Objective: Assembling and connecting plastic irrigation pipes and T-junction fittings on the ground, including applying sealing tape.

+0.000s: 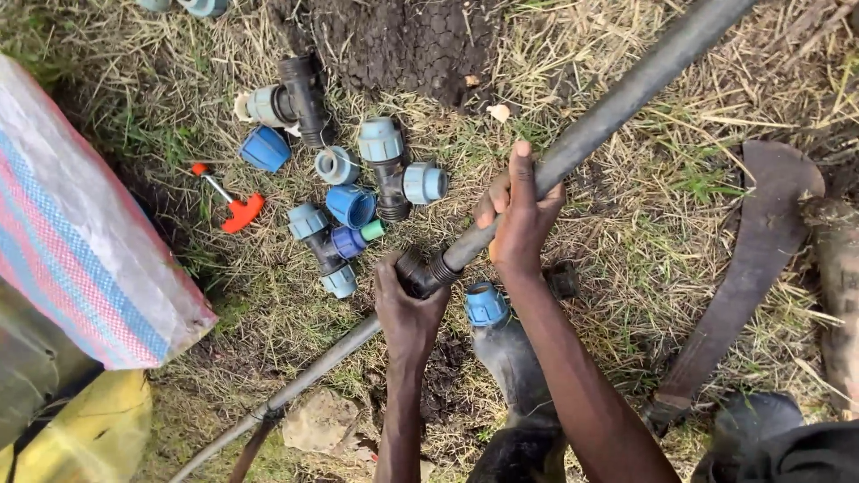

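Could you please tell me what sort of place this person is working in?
Probably an outdoor plot or field where piping is being laid: dry grass and dug soil underfoot, loose blue-capped pipe fittings on the ground, and a curved machete nearby.

left hand [407, 300]: we grip the black fitting [420, 271] | right hand [519, 210]: we clasp the dark pipe [617, 103] entering it | blue-capped fittings [344, 192] lie on the grass [617, 233] | curved blade [747, 259] at right

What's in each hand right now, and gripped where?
Right hand grips the dark pipe just above its lower end. Left hand wraps the black fitting at that pipe end. The blue-capped fittings lie loose on the grass.
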